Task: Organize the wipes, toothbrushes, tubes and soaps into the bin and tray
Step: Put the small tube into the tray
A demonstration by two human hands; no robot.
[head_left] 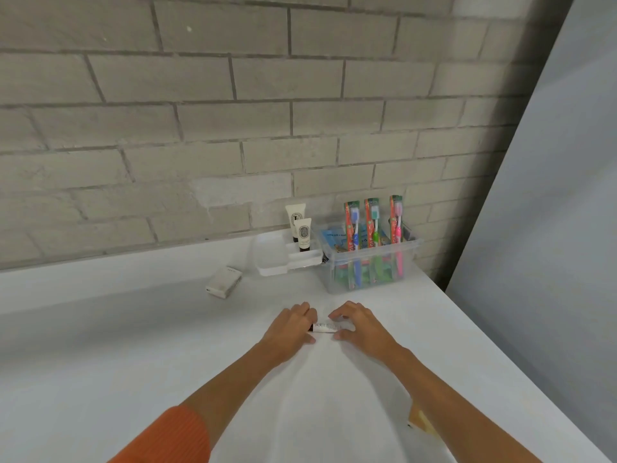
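Observation:
A small white tube [326, 327] with a black cap lies on the white table between my hands. My left hand [291, 329] grips its capped end and my right hand [359, 324] covers its other end. At the back right stands a clear plastic bin [409, 249] holding three packaged toothbrushes [373, 222] upright and blue wipe packs [334, 240]. To its left a white tray [302, 260] carries two cream tubes [302, 233] standing cap-down. A white boxed soap [223, 282] lies on the table left of the tray.
A grey brick wall runs along the back of the white table [133, 345]. A pale panel [551, 228] rises at the right past the table edge. A yellowish object [421, 422] peeks out beside my right forearm.

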